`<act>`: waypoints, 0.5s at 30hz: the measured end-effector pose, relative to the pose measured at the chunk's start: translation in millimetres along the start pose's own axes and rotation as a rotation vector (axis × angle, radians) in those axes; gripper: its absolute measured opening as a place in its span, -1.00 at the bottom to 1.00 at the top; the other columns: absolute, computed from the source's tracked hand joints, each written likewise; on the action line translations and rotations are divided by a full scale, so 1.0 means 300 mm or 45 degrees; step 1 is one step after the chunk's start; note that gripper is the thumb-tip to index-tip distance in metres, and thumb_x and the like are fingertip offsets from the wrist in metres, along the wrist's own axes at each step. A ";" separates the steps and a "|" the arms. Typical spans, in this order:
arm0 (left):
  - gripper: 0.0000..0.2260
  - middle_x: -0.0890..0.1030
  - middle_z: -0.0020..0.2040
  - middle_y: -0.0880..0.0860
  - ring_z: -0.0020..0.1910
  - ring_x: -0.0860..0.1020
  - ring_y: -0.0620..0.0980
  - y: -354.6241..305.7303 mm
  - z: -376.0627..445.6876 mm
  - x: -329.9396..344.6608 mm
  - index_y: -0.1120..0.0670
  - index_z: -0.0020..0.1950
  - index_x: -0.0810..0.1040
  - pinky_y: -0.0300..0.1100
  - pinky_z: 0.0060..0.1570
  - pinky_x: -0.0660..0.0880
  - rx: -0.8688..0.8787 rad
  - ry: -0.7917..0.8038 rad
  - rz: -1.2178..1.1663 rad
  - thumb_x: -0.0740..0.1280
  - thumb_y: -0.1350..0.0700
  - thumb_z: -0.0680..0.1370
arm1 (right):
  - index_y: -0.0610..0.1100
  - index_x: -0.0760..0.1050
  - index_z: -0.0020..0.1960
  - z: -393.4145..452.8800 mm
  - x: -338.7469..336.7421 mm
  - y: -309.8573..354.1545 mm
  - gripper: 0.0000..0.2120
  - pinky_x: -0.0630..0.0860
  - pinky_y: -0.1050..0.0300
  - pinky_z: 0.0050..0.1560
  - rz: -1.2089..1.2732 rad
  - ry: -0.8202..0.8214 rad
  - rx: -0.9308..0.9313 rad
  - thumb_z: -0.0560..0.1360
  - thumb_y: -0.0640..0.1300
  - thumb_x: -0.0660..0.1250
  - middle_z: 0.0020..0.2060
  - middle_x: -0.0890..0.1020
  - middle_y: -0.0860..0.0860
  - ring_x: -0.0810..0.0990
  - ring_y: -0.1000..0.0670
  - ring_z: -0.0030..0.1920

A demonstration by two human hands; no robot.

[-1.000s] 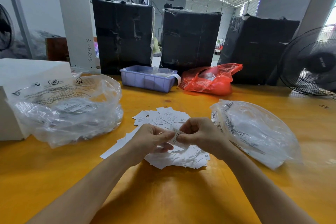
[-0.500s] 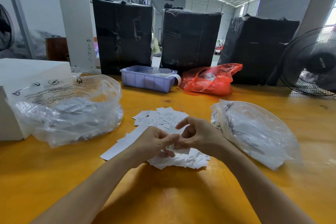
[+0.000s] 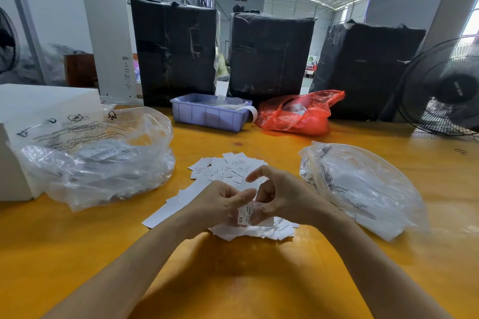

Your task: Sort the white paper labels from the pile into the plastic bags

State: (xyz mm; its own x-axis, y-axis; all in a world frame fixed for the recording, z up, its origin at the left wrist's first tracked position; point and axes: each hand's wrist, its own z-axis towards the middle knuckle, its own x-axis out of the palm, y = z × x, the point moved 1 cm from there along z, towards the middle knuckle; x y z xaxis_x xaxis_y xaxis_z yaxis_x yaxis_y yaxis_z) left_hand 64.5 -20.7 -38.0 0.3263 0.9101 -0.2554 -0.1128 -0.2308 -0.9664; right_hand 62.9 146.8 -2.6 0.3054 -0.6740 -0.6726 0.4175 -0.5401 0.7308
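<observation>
A: Status?
B: Mid-sort. Both hands over the label pile (image 3: 233, 171) on the worktop (image 3: 259, 280). Left hand (image 3: 220, 202) and right hand (image 3: 280, 197) both pinching one label (image 3: 246, 213), "XS" showing. Grip = fingertip pinch, index of right hand lifted.
A: Next?
B: Prob read size, pick bag: left bag (image 3: 103, 158) or right bag (image 3: 363, 184). Can't tell which takes XS. Needs one-hand carry, clean drop into the opening.

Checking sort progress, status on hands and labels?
Left hand and right hand both pinch one XS label above the pile. Clear bags flank it. Nothing in the way.
</observation>
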 end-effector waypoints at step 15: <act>-0.72 0.67 -0.07 0.16 -0.08 0.65 -0.04 -0.012 -0.004 -0.038 0.10 0.05 0.62 -0.24 -0.20 0.58 -0.014 -0.052 -0.142 0.45 0.36 0.41 | -0.09 0.39 0.19 0.008 -0.003 -0.023 -0.39 0.48 0.02 -0.23 0.008 -0.103 0.024 0.23 -0.25 0.60 -0.41 0.60 0.02 0.56 0.03 -0.35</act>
State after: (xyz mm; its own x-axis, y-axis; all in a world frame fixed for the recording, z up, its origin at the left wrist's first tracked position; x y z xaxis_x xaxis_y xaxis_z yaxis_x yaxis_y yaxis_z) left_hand 62.4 -30.7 -31.6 0.2976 0.9435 -0.1454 -0.0677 -0.1311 -0.9891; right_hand 57.5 150.0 -6.7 0.2375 -0.7158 -0.6567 0.3992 -0.5444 0.7377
